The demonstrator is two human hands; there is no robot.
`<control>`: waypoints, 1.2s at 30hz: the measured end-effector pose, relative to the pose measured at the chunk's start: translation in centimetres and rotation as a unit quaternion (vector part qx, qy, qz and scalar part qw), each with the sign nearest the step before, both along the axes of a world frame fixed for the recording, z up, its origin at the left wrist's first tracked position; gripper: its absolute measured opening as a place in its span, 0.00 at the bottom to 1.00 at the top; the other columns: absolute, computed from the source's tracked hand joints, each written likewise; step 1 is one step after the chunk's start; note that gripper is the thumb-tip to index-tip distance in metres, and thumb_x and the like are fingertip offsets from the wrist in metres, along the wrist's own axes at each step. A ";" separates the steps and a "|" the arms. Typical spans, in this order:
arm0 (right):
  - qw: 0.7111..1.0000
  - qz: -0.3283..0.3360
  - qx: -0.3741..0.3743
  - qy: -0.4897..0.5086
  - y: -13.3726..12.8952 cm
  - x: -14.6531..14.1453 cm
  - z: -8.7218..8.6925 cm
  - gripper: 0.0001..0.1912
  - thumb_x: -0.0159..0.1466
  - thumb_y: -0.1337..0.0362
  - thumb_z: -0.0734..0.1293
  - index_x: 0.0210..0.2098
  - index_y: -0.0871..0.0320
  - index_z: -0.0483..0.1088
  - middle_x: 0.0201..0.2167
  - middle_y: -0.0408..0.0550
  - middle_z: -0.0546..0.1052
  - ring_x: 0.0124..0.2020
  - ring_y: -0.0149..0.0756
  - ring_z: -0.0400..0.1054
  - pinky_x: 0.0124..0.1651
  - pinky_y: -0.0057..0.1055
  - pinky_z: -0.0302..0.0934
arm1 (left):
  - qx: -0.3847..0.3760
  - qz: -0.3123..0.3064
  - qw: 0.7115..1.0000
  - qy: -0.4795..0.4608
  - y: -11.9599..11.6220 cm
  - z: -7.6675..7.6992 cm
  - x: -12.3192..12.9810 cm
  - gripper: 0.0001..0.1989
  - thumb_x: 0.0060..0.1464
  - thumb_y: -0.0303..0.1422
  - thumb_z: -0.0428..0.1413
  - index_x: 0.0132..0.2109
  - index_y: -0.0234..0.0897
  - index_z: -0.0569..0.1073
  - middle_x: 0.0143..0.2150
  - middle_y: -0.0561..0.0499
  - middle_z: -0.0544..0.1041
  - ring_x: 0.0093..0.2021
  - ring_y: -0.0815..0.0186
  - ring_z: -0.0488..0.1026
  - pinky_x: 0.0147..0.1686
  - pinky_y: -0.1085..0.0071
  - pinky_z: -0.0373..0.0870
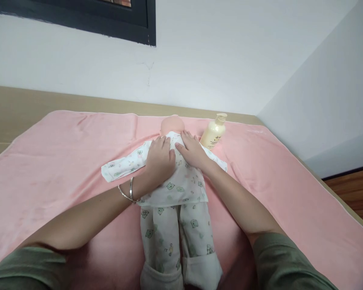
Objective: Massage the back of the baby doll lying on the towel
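Note:
A doll (172,125) lies on a pink blanket (109,125), its head toward the wall. It wears a white printed long-sleeved top (181,187) and matching trousers (166,237) with turned-up cuffs. My left hand (161,159) rests on the upper left of the top, fingers toward the doll's head, with bracelets at the wrist. On the upper right of the top lies my right hand (192,150), flat with its fingers spread and the thumb apart. Neither hand is seen to hold anything. The doll's face cannot be seen.
A cream pump bottle (214,132) stands on the blanket just right of the doll's shoulder. Behind the blanket runs a wooden surface edge (33,98) against a white wall (199,60). A dark window frame (145,24) is at the upper left. Brown wood (355,191) shows at the far right.

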State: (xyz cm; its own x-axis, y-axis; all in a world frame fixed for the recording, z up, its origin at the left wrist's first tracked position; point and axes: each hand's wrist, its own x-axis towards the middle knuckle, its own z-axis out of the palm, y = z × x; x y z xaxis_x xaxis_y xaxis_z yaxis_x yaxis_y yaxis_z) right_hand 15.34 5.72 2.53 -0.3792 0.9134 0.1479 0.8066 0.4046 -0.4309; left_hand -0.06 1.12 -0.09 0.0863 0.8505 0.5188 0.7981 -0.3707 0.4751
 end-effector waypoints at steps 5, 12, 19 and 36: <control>0.996 -0.038 0.046 -0.064 -0.9 -0.4 0.4 0.31 0.74 0.57 0.50 0.68 0.74 0.56 0.69 0.70 0.62 0.72 0.56 0.53 0.72 0.57 0.44 | 0.012 -0.016 0.999 0.025 -0.7 0.1 0.2 0.24 0.58 0.28 0.44 0.59 0.26 0.69 0.63 0.32 0.69 0.65 0.45 0.63 0.66 0.45 0.59; 0.979 0.027 0.181 -0.089 -5.5 -2.7 -0.1 0.27 0.72 0.67 0.51 0.65 0.75 0.62 0.66 0.69 0.66 0.71 0.52 0.55 0.73 0.52 0.48 | -0.049 0.004 0.997 -0.058 1.9 0.4 -1.1 0.19 0.58 0.32 0.45 0.52 0.33 0.72 0.51 0.37 0.77 0.54 0.49 0.72 0.59 0.49 0.67; 0.999 0.017 0.042 -0.021 -0.8 -0.9 0.1 0.32 0.70 0.62 0.53 0.69 0.76 0.55 0.72 0.67 0.57 0.74 0.51 0.48 0.74 0.52 0.46 | 0.028 -0.035 0.998 0.045 -0.8 0.3 0.2 0.21 0.60 0.27 0.43 0.56 0.28 0.70 0.60 0.33 0.72 0.65 0.46 0.65 0.66 0.45 0.60; 0.987 0.017 0.130 -0.088 -3.3 -1.4 0.6 0.24 0.70 0.66 0.53 0.58 0.71 0.69 0.60 0.65 0.73 0.65 0.52 0.64 0.69 0.48 0.57 | -0.011 -0.019 0.996 0.088 0.5 1.3 -0.9 0.14 0.61 0.28 0.42 0.40 0.35 0.72 0.44 0.36 0.77 0.52 0.46 0.73 0.57 0.46 0.68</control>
State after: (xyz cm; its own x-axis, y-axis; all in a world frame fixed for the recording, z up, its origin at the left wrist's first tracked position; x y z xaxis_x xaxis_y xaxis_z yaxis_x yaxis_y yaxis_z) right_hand 13.94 2.41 3.16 -0.4496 0.8395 0.3052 0.8440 0.5111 -0.1627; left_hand -0.99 1.67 1.22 0.2066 0.8558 0.4743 0.8554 -0.3934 0.3371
